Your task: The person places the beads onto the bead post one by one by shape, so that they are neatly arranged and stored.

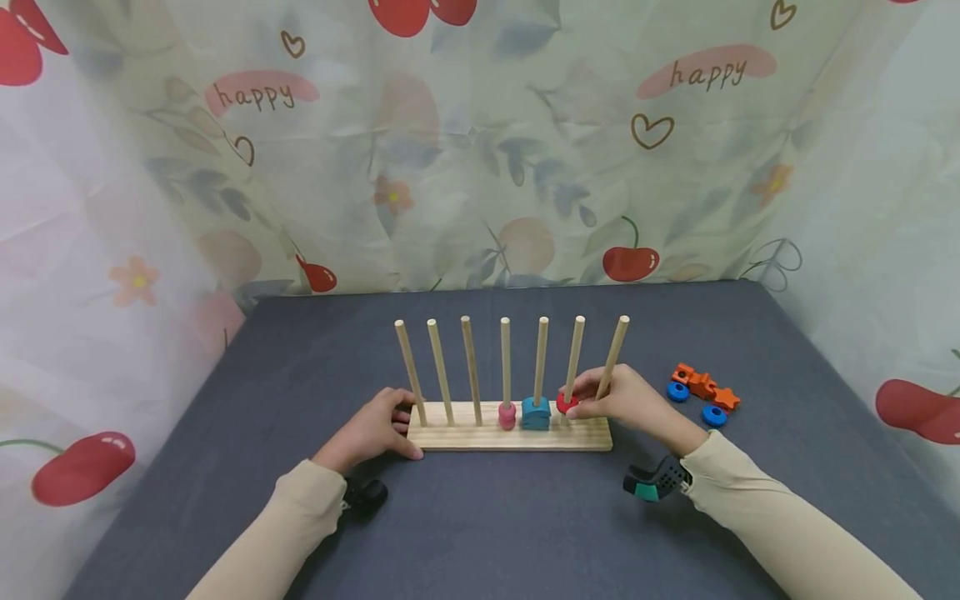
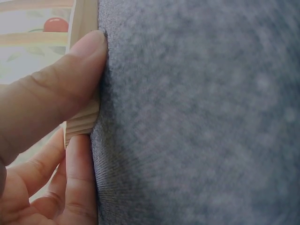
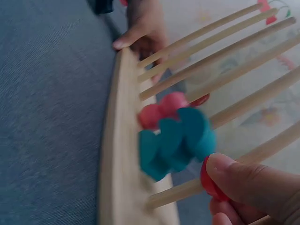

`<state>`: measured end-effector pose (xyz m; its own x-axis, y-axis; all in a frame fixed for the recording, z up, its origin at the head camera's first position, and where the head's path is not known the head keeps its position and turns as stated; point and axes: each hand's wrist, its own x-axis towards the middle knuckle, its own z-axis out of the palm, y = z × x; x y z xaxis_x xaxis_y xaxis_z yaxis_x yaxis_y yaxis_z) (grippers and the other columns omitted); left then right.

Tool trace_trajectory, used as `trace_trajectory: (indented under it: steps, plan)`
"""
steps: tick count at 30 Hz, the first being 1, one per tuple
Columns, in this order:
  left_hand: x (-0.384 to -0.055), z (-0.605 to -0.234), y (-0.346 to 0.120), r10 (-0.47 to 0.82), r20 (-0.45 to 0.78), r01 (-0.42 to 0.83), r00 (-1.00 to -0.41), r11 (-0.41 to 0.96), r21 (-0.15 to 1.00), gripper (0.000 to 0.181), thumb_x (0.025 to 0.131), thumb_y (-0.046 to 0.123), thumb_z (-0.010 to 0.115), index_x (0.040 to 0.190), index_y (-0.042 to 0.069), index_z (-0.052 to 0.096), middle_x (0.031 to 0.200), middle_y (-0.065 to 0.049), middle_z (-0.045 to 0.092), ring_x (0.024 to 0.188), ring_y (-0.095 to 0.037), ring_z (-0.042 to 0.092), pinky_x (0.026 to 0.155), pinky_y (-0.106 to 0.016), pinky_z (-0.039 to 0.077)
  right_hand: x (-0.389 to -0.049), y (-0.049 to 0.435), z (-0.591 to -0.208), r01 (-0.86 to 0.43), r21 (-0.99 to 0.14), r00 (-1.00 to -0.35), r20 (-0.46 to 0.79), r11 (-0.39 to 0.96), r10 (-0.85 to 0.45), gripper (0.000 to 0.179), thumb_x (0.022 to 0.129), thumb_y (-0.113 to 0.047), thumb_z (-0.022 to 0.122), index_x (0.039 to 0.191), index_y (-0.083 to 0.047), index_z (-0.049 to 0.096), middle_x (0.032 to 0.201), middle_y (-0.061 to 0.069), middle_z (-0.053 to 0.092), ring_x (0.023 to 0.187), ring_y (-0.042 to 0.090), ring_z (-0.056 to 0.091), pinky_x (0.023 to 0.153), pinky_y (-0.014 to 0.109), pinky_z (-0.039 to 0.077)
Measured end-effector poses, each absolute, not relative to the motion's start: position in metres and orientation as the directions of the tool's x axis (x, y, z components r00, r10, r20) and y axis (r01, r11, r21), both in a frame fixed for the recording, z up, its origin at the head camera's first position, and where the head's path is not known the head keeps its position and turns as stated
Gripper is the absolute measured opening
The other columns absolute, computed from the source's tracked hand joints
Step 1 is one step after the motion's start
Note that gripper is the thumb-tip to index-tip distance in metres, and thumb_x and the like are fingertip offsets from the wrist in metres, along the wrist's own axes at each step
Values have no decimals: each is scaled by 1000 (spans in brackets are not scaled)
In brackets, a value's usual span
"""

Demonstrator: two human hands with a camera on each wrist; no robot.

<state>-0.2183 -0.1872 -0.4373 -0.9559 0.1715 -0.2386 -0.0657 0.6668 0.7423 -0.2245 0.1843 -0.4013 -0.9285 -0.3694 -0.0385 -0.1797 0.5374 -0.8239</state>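
Observation:
A wooden base [image 1: 465, 439] with a row of several upright pegs lies on the dark table. My left hand [image 1: 381, 425] grips its left end, thumb [image 2: 70, 75] along the front edge and fingers round the end. My right hand [image 1: 633, 402] pinches a small red piece [image 3: 210, 180] between thumb and fingers. This piece is threaded on the second peg from the right, a little above the base. Stacked teal pieces [image 1: 536, 415] sit on the peg to its left, and pink rounded pieces [image 1: 507, 417] on the one beyond.
Right of the base lie several orange pieces [image 1: 702, 385], one of them a star, with a blue ring [image 1: 714, 416] and another blue ring [image 1: 677, 392] beside them. A patterned curtain [image 1: 465, 167] hangs behind the table's far edge.

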Motion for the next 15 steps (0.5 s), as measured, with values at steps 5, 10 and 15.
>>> trace_trajectory:
  steps: [5, 10, 15]
  plan:
    - [-219, -438, -187, 182, -230, -55, -956, 658, 751, 81, 58, 5, 92, 129, 2, 53, 124, -13, 48, 107, -25, 61, 87, -37, 55, -226, 185, -421, -197, -808, -916, -50, 555, -398, 25, 76, -20, 83, 94, -6, 73, 94, 7, 74, 79, 16, 61, 69, 28, 52]
    - [-218, -438, -187, 187, -230, -53, -955, 656, 753, 82, 58, 5, 93, 129, 1, 52, 123, -13, 48, 106, -25, 61, 87, -36, 55, -226, 184, -429, -202, -795, -919, -47, 572, -390, 25, 75, -19, 84, 92, -6, 72, 89, 4, 73, 76, 14, 61, 68, 29, 52]
    - [-218, -437, -187, 176, -236, -61, -956, 667, 743, 82, 58, 6, 93, 129, 1, 52, 123, -12, 48, 107, -24, 60, 88, -37, 55, -227, 183, -430, -225, -779, -920, -29, 586, -391, 24, 75, -18, 84, 92, -7, 72, 88, 3, 73, 77, 14, 61, 69, 29, 52]
